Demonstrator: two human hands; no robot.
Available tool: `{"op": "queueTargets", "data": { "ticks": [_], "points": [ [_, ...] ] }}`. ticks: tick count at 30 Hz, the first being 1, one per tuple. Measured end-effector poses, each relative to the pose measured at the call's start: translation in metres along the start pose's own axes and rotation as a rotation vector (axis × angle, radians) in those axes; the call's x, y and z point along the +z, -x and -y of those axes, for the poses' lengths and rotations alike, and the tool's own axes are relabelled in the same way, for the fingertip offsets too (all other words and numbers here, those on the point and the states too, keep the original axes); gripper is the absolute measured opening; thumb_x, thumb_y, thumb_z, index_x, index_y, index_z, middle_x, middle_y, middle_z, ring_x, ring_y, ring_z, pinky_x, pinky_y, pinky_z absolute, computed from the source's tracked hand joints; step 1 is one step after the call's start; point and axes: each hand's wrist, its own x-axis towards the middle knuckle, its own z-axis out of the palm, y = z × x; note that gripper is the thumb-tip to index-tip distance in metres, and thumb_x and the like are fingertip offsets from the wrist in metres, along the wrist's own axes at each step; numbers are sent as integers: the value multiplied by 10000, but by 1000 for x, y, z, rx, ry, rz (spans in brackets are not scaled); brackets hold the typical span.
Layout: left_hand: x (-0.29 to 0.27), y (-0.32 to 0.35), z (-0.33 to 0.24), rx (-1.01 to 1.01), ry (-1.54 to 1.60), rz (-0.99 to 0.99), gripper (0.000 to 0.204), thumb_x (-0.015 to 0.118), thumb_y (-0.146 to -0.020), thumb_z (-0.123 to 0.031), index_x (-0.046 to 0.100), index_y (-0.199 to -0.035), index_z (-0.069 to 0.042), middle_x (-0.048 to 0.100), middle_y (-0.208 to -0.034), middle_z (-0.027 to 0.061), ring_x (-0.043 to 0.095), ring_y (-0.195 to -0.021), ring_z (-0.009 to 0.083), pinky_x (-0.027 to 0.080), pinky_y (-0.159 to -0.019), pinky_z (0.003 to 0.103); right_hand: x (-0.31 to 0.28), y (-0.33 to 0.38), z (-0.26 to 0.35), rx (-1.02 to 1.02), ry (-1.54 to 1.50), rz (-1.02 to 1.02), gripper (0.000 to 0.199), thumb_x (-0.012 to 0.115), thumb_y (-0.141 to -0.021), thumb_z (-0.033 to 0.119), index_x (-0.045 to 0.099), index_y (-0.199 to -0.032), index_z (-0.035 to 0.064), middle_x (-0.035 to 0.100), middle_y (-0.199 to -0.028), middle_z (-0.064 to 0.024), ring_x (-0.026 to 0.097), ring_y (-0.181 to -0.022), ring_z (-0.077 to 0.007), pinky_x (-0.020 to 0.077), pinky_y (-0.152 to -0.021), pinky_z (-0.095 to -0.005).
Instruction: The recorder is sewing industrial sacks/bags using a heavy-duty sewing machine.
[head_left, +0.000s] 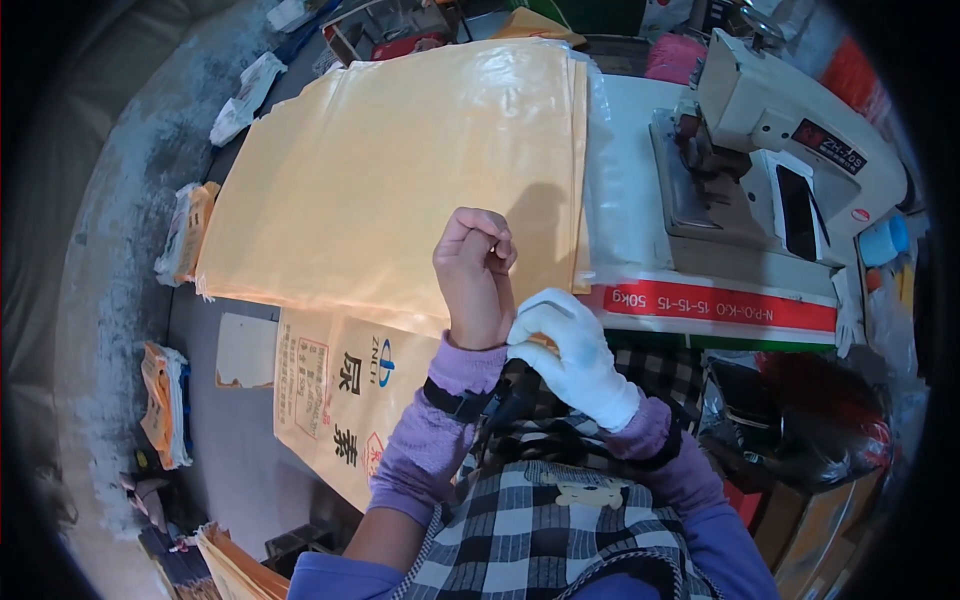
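My left hand is bare and curled into a fist, raised in front of the near edge of a stack of glossy tan woven sacks. Nothing shows between its fingers. My right hand wears a white knit glove, and its fingertips pinch at the cuff of the purple left sleeve, by the wrist. Dark straps circle both sleeves. Under the stack's near edge, a printed tan sack lies on the dark table and reaches toward my left forearm.
A cream sewing machine stands at the right, a phone-like dark object lying on it. A red-and-white printed sack covers the surface before it. Folded bundles line the left edge. A blue cup stands far right.
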Motion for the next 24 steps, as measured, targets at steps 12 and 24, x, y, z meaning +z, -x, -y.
{"op": "queueTargets", "data": {
  "ticks": [12, 24],
  "points": [
    [-48, -10, 54, 306, -1713, 470, 415, 781, -694, -248, 551, -984, -61, 582, -918, 132, 562, -942, 328, 494, -777, 426, -58, 46, -38, 419, -94, -463, 112, 670, -796, -18, 599, -873, 25, 618, -804, -23, 583, -782, -108, 469, -722, -252],
    [-28, -48, 66, 47, -1723, 700, 351, 802, -687, -325, 647, -767, -21, 661, -725, 161, 649, -673, 351, 529, -644, 396, -62, 51, -36, 386, -41, -338, 124, 704, -795, -2, 602, -847, 45, 605, -796, -39, 605, -759, -135, 473, -710, -270]
  ]
}}
